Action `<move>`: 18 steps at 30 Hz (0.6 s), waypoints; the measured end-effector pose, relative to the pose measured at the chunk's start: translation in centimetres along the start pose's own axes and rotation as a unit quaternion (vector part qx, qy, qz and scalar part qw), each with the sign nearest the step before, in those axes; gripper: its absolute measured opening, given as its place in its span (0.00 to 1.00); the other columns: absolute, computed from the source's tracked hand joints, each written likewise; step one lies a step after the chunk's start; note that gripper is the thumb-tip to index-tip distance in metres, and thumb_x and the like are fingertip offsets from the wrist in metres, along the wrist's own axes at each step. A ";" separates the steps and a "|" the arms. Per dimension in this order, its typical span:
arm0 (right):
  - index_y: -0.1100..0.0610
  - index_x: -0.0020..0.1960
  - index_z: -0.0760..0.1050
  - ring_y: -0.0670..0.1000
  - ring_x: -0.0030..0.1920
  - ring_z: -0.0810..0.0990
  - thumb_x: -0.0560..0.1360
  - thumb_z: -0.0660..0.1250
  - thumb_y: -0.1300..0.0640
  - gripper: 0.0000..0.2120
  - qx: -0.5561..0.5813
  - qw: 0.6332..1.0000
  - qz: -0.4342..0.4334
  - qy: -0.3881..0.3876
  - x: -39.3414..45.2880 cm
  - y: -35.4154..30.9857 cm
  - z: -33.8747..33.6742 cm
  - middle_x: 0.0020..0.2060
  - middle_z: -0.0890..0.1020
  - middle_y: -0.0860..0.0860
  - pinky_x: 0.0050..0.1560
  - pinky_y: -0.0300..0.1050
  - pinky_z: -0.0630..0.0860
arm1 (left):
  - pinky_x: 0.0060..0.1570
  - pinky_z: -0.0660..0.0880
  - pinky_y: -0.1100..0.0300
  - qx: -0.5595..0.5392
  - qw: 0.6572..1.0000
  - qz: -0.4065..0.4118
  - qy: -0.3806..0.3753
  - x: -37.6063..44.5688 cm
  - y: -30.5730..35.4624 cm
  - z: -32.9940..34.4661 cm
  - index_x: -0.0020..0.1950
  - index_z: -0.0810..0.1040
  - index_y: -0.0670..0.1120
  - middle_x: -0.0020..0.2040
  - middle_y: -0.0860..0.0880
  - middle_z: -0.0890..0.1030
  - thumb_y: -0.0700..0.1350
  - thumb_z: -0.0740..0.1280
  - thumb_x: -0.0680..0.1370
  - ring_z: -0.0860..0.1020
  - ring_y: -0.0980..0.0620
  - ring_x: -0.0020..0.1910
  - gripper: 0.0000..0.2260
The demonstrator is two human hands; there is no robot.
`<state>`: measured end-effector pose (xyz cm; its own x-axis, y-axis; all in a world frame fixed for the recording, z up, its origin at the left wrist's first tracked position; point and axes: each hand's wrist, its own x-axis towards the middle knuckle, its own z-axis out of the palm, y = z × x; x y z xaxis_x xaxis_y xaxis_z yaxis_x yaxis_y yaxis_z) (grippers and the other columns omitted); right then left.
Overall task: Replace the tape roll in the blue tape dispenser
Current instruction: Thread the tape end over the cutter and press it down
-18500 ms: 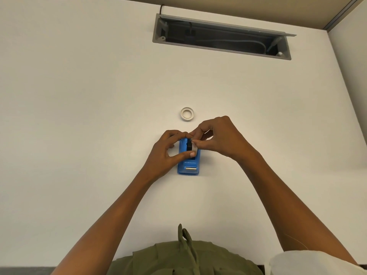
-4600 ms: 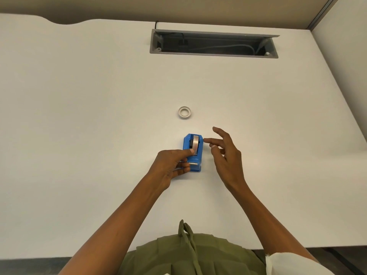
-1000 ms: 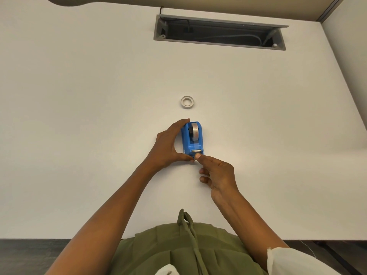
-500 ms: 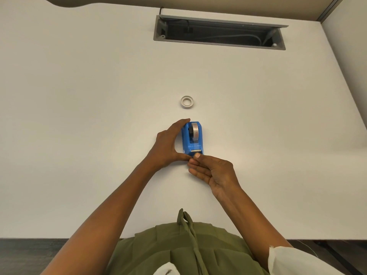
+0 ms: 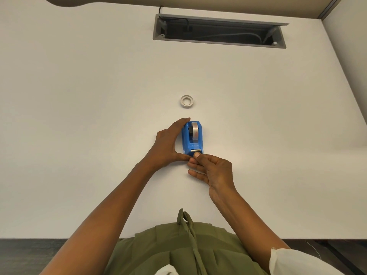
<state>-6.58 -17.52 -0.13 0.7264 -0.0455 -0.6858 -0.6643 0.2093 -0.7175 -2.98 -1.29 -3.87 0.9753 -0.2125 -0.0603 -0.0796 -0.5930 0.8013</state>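
Note:
The blue tape dispenser (image 5: 192,141) stands on the white desk (image 5: 79,116), its metal cutter facing me. A roll of clear tape (image 5: 195,131) sits in its cradle. My left hand (image 5: 168,143) grips the dispenser's left side, forefinger at the far end and thumb at the near corner. My right hand (image 5: 212,169) is just in front of the cutter, thumb and forefinger pinched together at the dispenser's near edge; whether tape is between them I cannot tell. A small white empty tape core (image 5: 186,101) lies flat on the desk beyond the dispenser.
An open grey cable tray (image 5: 218,30) with wires is recessed in the desk's far side. A wall or partition (image 5: 349,46) rises on the right. The desk's near edge meets my green garment (image 5: 178,249).
Over the last second my right hand's fingers closed into a pinch at the cutter end. My left hand and the dispenser stayed put.

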 end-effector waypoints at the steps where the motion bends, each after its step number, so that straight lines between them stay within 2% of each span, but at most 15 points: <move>1: 0.60 0.45 0.81 0.52 0.38 0.86 0.71 0.71 0.61 0.04 -0.002 1.000 -0.003 0.003 0.0 0.1 0.1 0.37 0.86 0.56 0.33 0.44 0.83 | 0.65 0.57 0.60 0.010 1.000 0.001 -0.005 0.0 -0.1 0.0 0.72 0.54 0.59 0.66 0.68 0.59 0.55 0.76 0.62 0.59 0.72 0.63 0.45; 7: 0.60 0.42 0.81 0.52 0.36 0.86 0.71 0.72 0.61 0.01 0.007 1.000 -0.003 0.004 0.0 0.0 0.1 0.34 0.85 0.55 0.32 0.43 0.82 | 0.63 0.54 0.61 0.017 1.000 0.001 -0.010 0.0 -0.2 0.0 0.69 0.50 0.65 0.65 0.70 0.57 0.55 0.76 0.63 0.54 0.80 0.60 0.44; 12: 0.60 0.41 0.81 0.53 0.36 0.86 0.71 0.72 0.62 0.02 0.008 1.000 0.001 0.007 0.2 0.0 0.1 0.34 0.86 0.56 0.33 0.44 0.82 | 0.64 0.56 0.60 0.014 1.000 0.000 -0.006 0.0 -0.2 0.2 0.72 0.54 0.58 0.65 0.68 0.59 0.55 0.76 0.63 0.56 0.77 0.61 0.44; 15: 0.60 0.42 0.81 0.54 0.37 0.86 0.71 0.72 0.61 0.02 -0.001 1.000 -0.003 0.009 0.4 0.1 0.1 0.35 0.86 0.57 0.33 0.44 0.82 | 0.65 0.56 0.60 0.014 1.000 0.000 -0.004 0.0 -0.2 0.1 0.73 0.54 0.57 0.65 0.68 0.59 0.53 0.77 0.63 0.58 0.72 0.62 0.45; 18: 0.62 0.42 0.81 0.55 0.36 0.86 0.71 0.72 0.60 0.04 -0.019 1.000 0.010 0.021 0.6 0.6 -0.1 0.35 0.85 0.57 0.36 0.47 0.83 | 0.65 0.56 0.60 0.014 1.000 0.004 -0.005 -0.1 0.0 -0.1 0.73 0.55 0.57 0.65 0.68 0.59 0.53 0.78 0.62 0.58 0.73 0.62 0.46</move>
<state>-6.61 -17.47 -0.98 0.7059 -0.0836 -0.7033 -0.6847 0.1734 -0.7079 -3.04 -1.22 -3.85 0.9724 -0.2254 -0.0601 -0.0936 -0.6132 0.7843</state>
